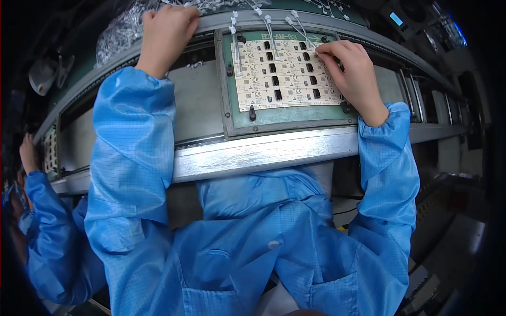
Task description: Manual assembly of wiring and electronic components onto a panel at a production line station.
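Lying in the conveyor is a green frame with a cream panel in it, and beyond the far rail, to the left, lies a clear bag. Beside that bag the left hand has its fingers curled, though I cannot tell whether they hold anything. At the panel's upper right the right hand pinches a thin wire between thumb and forefinger, with other wires over the far edge.

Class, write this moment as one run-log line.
left hand: near wire pile; right hand: at wires above circuit boards; circuit boards: on green tray
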Available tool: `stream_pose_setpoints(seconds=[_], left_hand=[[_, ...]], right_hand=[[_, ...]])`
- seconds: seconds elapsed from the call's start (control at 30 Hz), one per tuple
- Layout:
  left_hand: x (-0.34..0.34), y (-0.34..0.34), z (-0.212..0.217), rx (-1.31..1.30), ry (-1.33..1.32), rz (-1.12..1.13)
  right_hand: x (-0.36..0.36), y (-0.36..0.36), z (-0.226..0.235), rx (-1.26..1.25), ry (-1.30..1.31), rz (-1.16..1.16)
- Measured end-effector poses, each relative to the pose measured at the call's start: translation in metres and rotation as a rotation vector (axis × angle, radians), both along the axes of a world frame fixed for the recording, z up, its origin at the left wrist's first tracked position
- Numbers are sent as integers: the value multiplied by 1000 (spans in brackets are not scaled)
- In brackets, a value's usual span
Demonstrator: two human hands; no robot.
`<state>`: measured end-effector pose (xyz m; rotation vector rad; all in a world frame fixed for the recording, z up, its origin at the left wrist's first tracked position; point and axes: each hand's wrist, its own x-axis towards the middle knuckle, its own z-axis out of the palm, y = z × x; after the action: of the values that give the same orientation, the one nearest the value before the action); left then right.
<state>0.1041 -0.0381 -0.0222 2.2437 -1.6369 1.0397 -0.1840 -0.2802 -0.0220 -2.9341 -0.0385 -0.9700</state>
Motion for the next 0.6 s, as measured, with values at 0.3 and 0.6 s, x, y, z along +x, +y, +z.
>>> stream_pose_setpoints(seconds=[0.3, 0.6], left_hand=[[-62, 10, 48, -527, 766, -234], [36, 34, 3, -733, 822, -149]], right_hand=[[6, -2, 3, 65, 143, 68], [4, 1, 9, 147, 202, 4]])
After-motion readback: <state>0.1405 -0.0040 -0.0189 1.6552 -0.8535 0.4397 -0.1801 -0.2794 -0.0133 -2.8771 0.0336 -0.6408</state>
